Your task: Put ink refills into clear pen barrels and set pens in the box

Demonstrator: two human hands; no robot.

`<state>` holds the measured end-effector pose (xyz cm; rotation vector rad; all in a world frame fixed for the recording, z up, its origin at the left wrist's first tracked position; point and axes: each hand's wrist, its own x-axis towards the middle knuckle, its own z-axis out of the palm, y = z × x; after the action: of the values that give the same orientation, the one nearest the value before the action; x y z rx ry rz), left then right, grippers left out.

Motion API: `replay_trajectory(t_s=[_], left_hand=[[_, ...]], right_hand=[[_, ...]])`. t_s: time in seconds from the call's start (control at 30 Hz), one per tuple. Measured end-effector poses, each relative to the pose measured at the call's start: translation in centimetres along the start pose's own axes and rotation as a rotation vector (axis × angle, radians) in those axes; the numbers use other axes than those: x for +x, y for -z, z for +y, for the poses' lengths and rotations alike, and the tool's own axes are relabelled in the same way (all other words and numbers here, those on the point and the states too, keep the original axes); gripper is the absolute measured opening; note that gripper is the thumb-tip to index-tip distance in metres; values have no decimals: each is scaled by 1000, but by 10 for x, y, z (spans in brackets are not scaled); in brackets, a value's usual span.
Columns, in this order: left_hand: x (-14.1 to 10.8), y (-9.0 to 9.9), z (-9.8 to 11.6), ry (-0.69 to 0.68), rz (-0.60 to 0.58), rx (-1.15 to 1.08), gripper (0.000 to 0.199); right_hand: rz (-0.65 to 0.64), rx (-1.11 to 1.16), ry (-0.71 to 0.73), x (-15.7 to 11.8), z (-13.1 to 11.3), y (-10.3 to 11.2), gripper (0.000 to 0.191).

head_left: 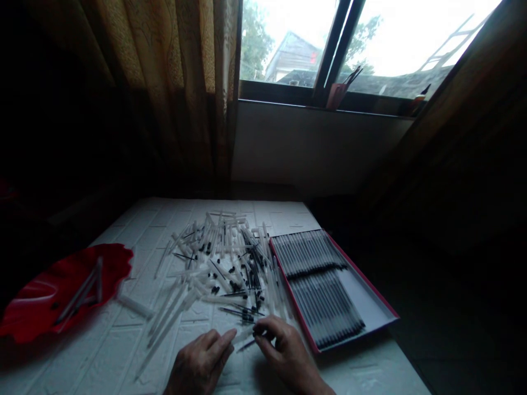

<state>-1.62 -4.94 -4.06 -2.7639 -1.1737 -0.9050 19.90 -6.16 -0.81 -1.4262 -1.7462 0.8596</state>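
Note:
Near the table's front edge my left hand (pixel 201 359) has its thumb and forefinger pressed together at the end of a whitish translucent pen tube (pixel 244 334). My right hand (pixel 284 351), just to its right, pinches a small black piece (pixel 256 331) at the tube's other end. Beyond both hands spreads a loose pile of clear tubes, black refills (pixel 255 263) and small black caps (pixel 214 289). To the right, a red-edged box (pixel 368 293) holds two rows of assembled pens (pixel 325 310) laid side by side.
A red scalloped dish (pixel 37 296) with a few pen parts stands at the left. The white brick-patterned table (pixel 119 340) ends right of the box. Behind are a wall, curtains (pixel 177 66) and a window with a pink cup (pixel 336 96) on its sill.

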Motion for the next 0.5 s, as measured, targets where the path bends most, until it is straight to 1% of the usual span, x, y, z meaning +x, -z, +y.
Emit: replay_trajectory(t_s=[0.13,0.33,0.5], left_hand=[[1,2,2,4,-30,-3,29],[1,0,2,-8,-16,4,30],[0,1,2,-9,-35,2,30]], right_hand=[[15,25,34,0,2,-6,15],[-8,23,66,-1,2,-10,16],[0,9,113,-2,4,-11,19]])
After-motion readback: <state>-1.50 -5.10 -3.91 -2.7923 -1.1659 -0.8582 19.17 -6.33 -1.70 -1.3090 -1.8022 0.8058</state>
